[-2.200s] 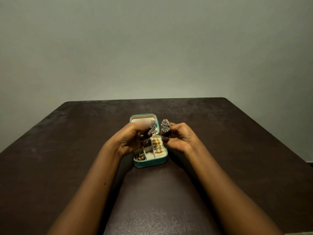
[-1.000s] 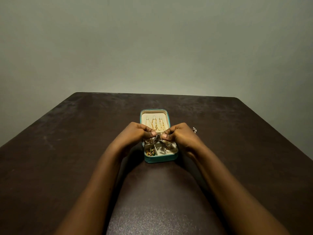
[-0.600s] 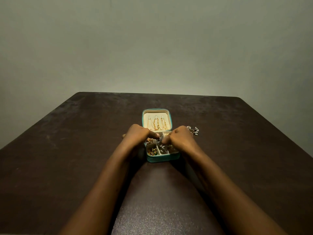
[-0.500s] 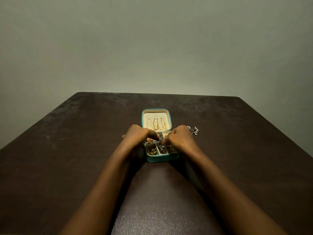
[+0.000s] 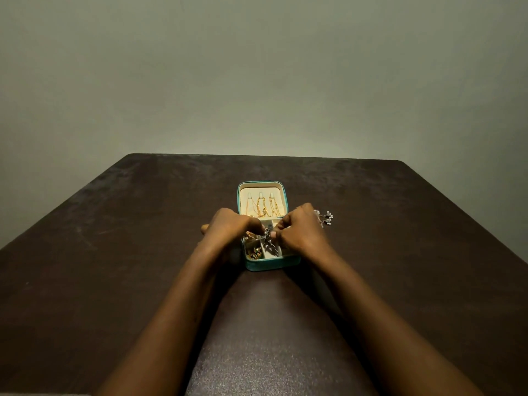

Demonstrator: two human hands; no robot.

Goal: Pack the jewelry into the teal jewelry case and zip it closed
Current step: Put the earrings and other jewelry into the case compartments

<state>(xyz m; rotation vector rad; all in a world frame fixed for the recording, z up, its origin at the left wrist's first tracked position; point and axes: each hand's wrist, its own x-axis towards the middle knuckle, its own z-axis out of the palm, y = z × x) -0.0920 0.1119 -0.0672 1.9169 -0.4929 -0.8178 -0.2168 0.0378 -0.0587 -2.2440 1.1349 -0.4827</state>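
Observation:
The teal jewelry case [image 5: 271,264] lies open on the dark table, its cream lid [image 5: 281,195] tipped back with gold chains [image 5: 264,206] hanging inside. Gold pieces [image 5: 254,252] sit in the front left compartment. My left hand [image 5: 228,228] and my right hand [image 5: 300,231] hover over the tray, fingers curled, each pinching a silver earring [image 5: 268,238] low over the middle compartments. The two earrings overlap and I cannot separate them. My hands hide the tray's sides.
A silver beaded piece [image 5: 325,218] lies on the table just right of the case, behind my right hand. The dark brown table [image 5: 114,252] stretches wide on both sides, with a plain grey wall behind its far edge.
My hands came down from above the case with the silver earrings and now hold them low inside the tray. Over the last half second they barely moved.

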